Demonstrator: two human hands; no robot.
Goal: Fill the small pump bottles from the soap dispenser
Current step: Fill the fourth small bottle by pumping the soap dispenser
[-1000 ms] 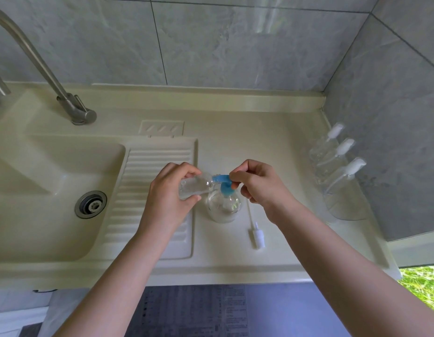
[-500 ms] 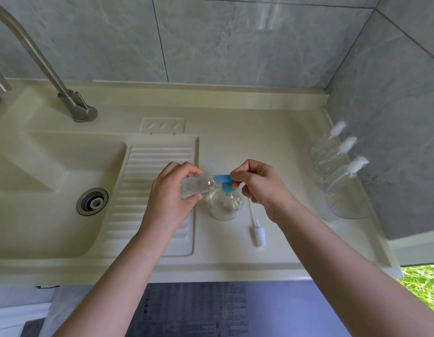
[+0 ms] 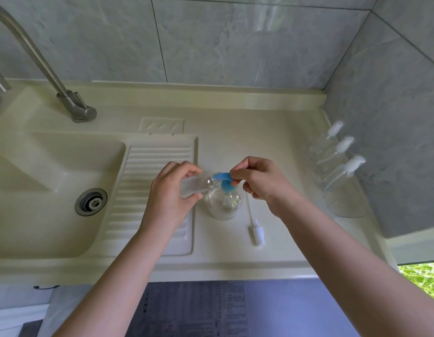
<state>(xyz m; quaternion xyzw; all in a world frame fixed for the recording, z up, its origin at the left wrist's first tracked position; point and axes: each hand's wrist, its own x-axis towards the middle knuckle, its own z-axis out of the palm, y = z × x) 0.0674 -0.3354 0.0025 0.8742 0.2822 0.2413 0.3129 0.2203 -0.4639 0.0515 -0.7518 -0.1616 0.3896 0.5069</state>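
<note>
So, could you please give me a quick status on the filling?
Left hand grips small bottle at blue spout. Right hand on pump. Dispenser upright. Nothing in the way.

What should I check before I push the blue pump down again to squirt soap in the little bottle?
1. Little bottle gripped by the left hand: ok.
2. Its mouth meets the blue pump spout: ok.
3. Right hand on the pump: ok.
4. Soap dispenser upright on the counter: ok.
5. Room left in the little bottle: cannot tell.
6. Loose pump top lying ready nearby: ok.
</note>
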